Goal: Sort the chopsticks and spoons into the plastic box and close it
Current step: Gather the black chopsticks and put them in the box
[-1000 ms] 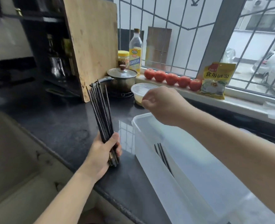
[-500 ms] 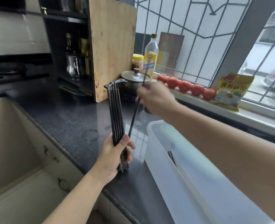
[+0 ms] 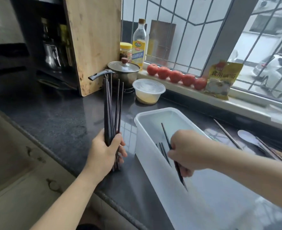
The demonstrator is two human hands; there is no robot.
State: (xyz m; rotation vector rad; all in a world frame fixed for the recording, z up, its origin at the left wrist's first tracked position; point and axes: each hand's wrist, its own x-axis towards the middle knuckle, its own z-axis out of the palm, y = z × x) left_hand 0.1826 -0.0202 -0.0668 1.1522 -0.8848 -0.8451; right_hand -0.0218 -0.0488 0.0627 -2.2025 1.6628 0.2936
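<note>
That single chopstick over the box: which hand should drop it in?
The right hand. It already pinches the single chopstick above the open plastic box, beside chopsticks already inside. The left hand grips the upright bundle of chopsticks on the counter.

right hand (image 3: 187, 151) down from bundle, chopstick (image 3: 166, 134) now inside box (image 3: 153, 163)

Dark speckled counter (image 3: 57, 120): white plastic box (image 3: 147, 156) centre-right; lidded bowl (image 3: 147, 92) and pot (image 3: 124, 72) behind; spoon (image 3: 249, 136), loose chopsticks (image 3: 226, 133) far right.
</note>
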